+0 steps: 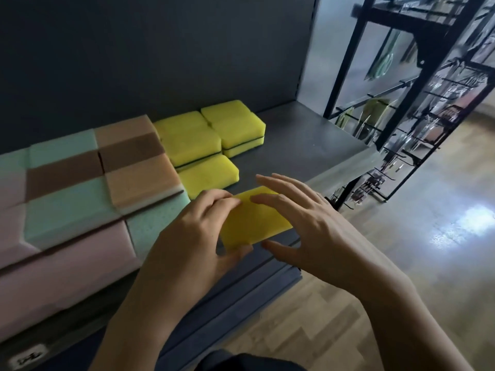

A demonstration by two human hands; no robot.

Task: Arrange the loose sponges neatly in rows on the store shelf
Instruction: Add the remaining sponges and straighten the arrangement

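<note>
Head view: my left hand pinches a flat yellow foam sponge, right hand open; placement beside stacked yellow sponges seems next.

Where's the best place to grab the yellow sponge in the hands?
Grab it by its short ends, with the thumb under and the fingers on top. The sponge is a flat slab with its broad face up. The left hand pinches the left end, so the open right hand would best come in from the right and take the free end.
</note>
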